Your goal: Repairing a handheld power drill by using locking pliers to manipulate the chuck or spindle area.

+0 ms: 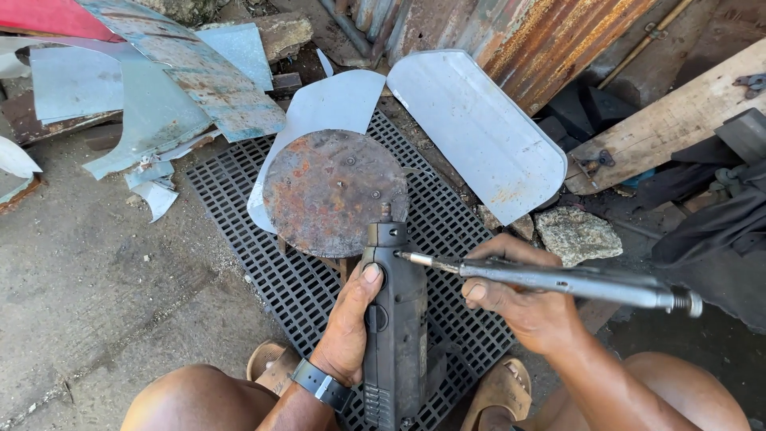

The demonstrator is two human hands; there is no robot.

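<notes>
My left hand (349, 323) grips a dark grey power tool (394, 319) that points away from me, thumb pressed on its upper body. Its nose touches the near edge of a rusty round metal disc (333, 191). My right hand (523, 299) holds a long metal hand tool (574, 281) by its shaft, handle out to the right. The pointed tip of this tool meets the side of the power tool's head. A dark watch sits on my left wrist.
A black plastic grid mat (271, 271) lies under the disc on concrete. Pale sheet-metal cutouts (479, 120) lie behind, painted scraps at the left, rusty corrugated sheet and a wooden plank (670, 120) at the right, a rock (576, 234) nearby. My knees and sandals are below.
</notes>
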